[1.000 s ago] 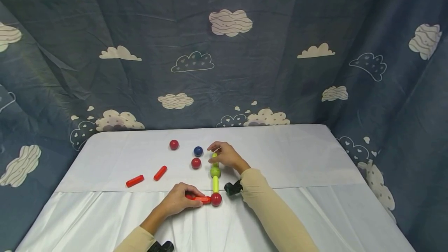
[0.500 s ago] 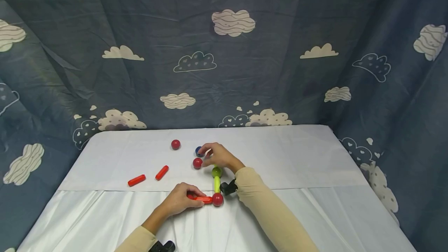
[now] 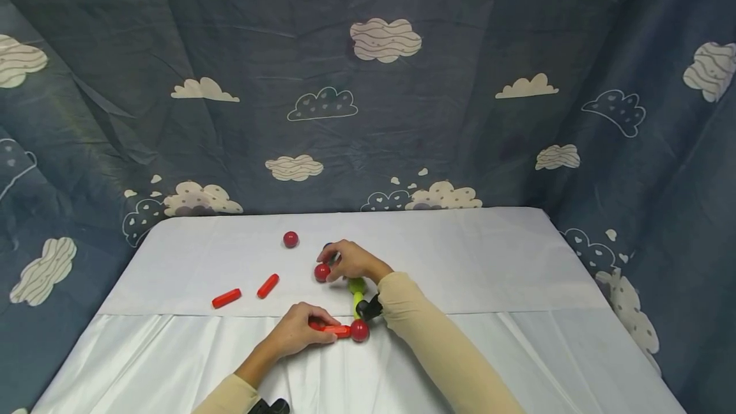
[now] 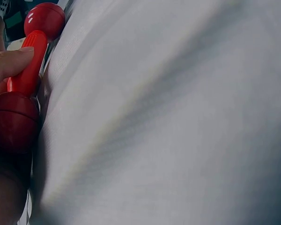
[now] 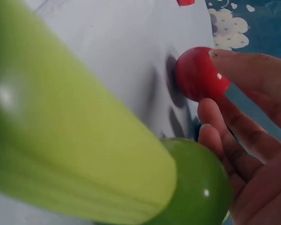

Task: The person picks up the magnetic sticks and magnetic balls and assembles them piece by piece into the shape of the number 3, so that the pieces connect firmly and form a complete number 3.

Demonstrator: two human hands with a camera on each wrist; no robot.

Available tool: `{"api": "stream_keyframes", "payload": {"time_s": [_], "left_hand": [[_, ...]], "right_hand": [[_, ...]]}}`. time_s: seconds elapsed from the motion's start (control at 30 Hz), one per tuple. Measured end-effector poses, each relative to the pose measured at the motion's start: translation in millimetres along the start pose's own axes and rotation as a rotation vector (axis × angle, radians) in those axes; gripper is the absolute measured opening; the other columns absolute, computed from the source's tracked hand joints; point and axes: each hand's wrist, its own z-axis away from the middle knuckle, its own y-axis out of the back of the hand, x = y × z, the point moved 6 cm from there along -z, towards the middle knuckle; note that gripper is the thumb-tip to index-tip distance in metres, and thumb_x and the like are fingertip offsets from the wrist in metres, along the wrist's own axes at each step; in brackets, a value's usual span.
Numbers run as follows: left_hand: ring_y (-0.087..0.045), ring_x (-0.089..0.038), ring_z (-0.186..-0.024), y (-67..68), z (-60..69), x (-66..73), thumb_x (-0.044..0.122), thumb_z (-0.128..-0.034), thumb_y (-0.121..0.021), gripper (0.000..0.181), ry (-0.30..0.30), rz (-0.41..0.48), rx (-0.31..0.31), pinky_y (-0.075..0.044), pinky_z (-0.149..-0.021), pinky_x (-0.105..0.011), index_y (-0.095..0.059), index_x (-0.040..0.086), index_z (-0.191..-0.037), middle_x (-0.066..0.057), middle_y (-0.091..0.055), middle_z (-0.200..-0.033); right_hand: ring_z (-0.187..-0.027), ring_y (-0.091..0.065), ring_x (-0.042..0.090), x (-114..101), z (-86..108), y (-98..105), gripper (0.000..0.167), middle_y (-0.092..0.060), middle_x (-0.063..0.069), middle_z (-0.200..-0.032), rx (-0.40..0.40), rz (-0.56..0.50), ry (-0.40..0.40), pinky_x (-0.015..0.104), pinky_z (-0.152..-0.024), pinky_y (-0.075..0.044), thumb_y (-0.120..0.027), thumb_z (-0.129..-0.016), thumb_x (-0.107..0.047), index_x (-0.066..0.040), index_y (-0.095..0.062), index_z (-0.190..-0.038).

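Note:
My left hand (image 3: 298, 331) grips a red rod (image 3: 340, 331) near the table's front. A red ball (image 3: 359, 330) is on its right end; the left wrist view shows another red ball (image 4: 14, 124) at the other end, by the palm. From the right-end ball a yellow-green rod (image 3: 358, 302) runs back to a green ball (image 3: 357, 285). Beyond that, my right hand (image 3: 353, 260) pinches a loose red ball (image 5: 199, 73) between thumb and fingers. A blue ball (image 3: 328, 245) is mostly hidden behind this hand.
Two loose red rods (image 3: 227, 298) lie on the white cloth to the left. Another red ball (image 3: 291, 239) sits toward the back. A dark cloud-patterned curtain (image 3: 253, 114) hangs behind and beside the table (image 3: 489, 254).
My right hand has left the far end of the green piece, moved left and taken hold of the red ball, which has shifted slightly. My left hand keeps its grip in place.

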Motion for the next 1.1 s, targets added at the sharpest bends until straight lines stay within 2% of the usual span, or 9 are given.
{"api": "stream_keyframes", "payload": {"time_s": [0.2, 0.37, 0.5, 0.83, 1.1], "left_hand": [[-0.051, -0.014, -0.085, -0.6, 0.0, 0.9, 0.021, -0.0759, -0.082, 0.019, 0.0, 0.018, -0.007, -0.04, -0.077, -0.03, -0.077, 0.015, -0.093, 0.005, -0.067, -0.092], [-0.051, -0.012, -0.085, -0.3, -0.5, 0.7, 0.021, -0.0755, -0.082, 0.019, -0.01, 0.011, 0.004, -0.04, -0.076, -0.027, -0.077, 0.015, -0.093, 0.006, -0.067, -0.092], [-0.051, -0.012, -0.085, -0.2, -0.4, 0.1, 0.021, -0.0752, -0.082, 0.019, -0.004, 0.015, 0.006, -0.039, -0.076, -0.027, -0.077, 0.016, -0.093, 0.006, -0.067, -0.092], [-0.052, -0.012, -0.084, -0.7, -0.7, -0.8, 0.021, -0.0755, -0.082, 0.019, -0.003, 0.024, -0.001, -0.04, -0.076, -0.027, -0.077, 0.015, -0.093, 0.006, -0.067, -0.09], [-0.052, -0.011, -0.086, -0.1, -1.2, -2.7, 0.021, -0.0752, -0.082, 0.019, -0.012, 0.014, 0.005, -0.041, -0.077, -0.027, -0.077, 0.016, -0.093, 0.007, -0.068, -0.09]], "right_hand": [[-0.085, -0.055, 0.013, -0.8, -1.4, -5.6, 0.036, -0.064, -0.002, -0.101, -0.046, 0.027, -0.026, 0.027, -0.078, -0.046, -0.081, -0.074, -0.004, -0.015, -0.071, -0.107], [-0.088, -0.055, 0.01, -3.8, -3.1, -9.9, 0.033, -0.064, -0.004, -0.097, -0.104, 0.088, -0.01, 0.026, -0.08, -0.044, -0.081, -0.075, -0.005, -0.017, -0.071, -0.104], [-0.089, -0.056, 0.01, -8.0, -3.3, -11.9, 0.031, -0.065, -0.003, -0.095, -0.136, 0.098, 0.0, 0.026, -0.081, -0.044, -0.08, -0.074, -0.004, -0.016, -0.072, -0.102], [-0.087, -0.054, 0.01, -11.9, -7.4, -19.5, 0.032, -0.062, -0.003, -0.093, -0.171, 0.118, -0.014, 0.027, -0.08, -0.043, -0.081, -0.073, -0.005, -0.021, -0.07, -0.098], [-0.085, -0.053, 0.008, -13.0, -9.7, -19.2, 0.025, -0.062, -0.006, -0.091, -0.176, 0.105, 0.012, 0.023, -0.08, -0.042, -0.081, -0.073, -0.005, -0.016, -0.07, -0.092]]}}
